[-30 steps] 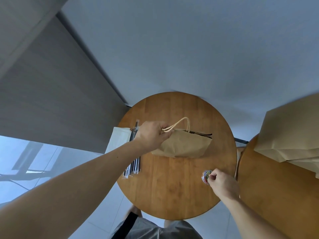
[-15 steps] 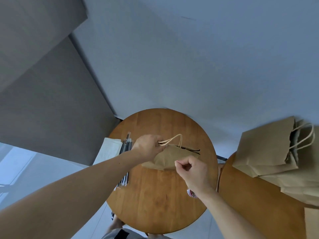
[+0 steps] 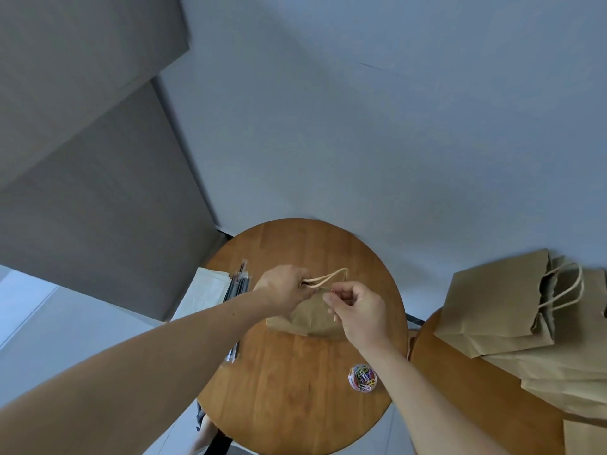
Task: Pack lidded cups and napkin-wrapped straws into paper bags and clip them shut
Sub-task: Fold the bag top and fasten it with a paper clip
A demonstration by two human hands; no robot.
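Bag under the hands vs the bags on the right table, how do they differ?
1. The bag on the round table is single; the stacked bags on the right table are several, overlapping.
2. The left hand grips the bag at its top and the right hand pinches what looks like a small clip there; the stacked bags are untouched.
Both are brown paper with rope handles.
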